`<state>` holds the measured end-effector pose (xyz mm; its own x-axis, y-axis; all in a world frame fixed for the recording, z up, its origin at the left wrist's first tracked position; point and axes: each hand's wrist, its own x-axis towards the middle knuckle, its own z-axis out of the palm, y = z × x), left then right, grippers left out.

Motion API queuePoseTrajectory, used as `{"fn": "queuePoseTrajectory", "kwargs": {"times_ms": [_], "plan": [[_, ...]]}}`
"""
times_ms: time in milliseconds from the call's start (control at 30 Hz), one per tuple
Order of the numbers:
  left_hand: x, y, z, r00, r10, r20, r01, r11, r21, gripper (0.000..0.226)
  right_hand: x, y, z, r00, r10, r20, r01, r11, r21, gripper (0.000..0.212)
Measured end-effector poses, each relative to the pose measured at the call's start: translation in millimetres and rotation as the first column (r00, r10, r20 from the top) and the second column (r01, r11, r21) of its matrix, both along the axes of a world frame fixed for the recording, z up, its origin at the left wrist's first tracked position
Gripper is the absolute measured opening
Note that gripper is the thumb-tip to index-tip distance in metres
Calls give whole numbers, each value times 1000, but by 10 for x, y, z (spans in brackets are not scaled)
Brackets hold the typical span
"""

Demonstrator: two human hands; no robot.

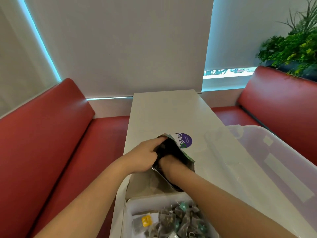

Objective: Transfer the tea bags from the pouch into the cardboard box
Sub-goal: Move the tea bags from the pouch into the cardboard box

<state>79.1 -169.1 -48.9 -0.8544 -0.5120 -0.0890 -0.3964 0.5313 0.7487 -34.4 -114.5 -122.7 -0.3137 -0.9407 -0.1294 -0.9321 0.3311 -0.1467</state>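
A grey-brown pouch (149, 182) with a torn green top stands on the white table (164, 114), its dark mouth held wide. My left hand (144, 155) grips the pouch's left rim. My right hand (169, 164) is sunk inside the pouch past the knuckles, so its fingers are hidden. Just in front of the pouch lies the white cardboard box (135, 205), holding several dark pyramid tea bags (181, 220) with strings and teal tags, plus one yellow tag (146, 220).
A clear plastic bin (277, 162) stands on the table at the right. A purple round sticker (186, 140) sits on the tabletop behind the pouch. Red booth seats (51, 134) flank both sides, and a plant (295, 47) rises at the far right.
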Motion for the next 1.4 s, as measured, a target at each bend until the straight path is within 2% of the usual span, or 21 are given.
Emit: {"fn": "queuePoseTrajectory", "kwargs": {"times_ms": [100, 200, 333, 433, 600, 700, 767, 833, 900, 1167, 1300, 1400], "plan": [[17, -3, 9, 1000, 14, 2, -14, 1000, 9, 71, 101, 312, 172, 992, 100, 81, -89, 988, -130, 21], [24, 34, 15, 1000, 13, 23, -13, 1000, 2, 71, 137, 622, 271, 984, 165, 72, -139, 951, -275, 25], [16, 118, -4, 999, 24, 40, -24, 1000, -4, 69, 199, 1036, 466, 960, 231, 158, -128, 865, -486, 24], [14, 180, -9, 999, 36, 38, -36, 999, 1, 66, 308, 1347, 549, 933, 278, 228, -110, 824, -556, 21], [6, 292, 30, 998, 54, 20, -54, 999, 6, 65, 574, 1581, 334, 875, 359, 323, -111, 801, -589, 24], [26, 328, 36, 998, 57, 30, -57, 998, 11, 65, 710, 1596, 104, 843, 350, 407, -82, 833, -547, 25], [49, 354, 40, 998, 51, 36, -52, 999, 7, 63, 765, 1572, -38, 843, 335, 421, -124, 882, -454, 34], [66, 389, 46, 999, 42, 34, -42, 999, 2, 62, 749, 1568, -127, 868, 310, 388, -201, 934, -295, 51], [84, 408, 46, 999, 28, 32, -28, 1000, 0, 62, 689, 1582, -117, 898, 297, 324, -223, 943, -248, 56], [124, 319, -75, 999, -16, 43, 21, 993, -115, 64, 341, 1519, 101, 943, 236, 234, -119, 897, -426, 30], [128, 216, -97, 1000, -8, 3, 8, 986, -169, 56, 228, 1268, 187, 966, 212, 148, -117, 869, -481, 28], [121, 113, -98, 999, -9, -53, -6, 958, -285, 55, 132, 986, 248, 977, 212, 31, -171, 860, -480, 28]]}}
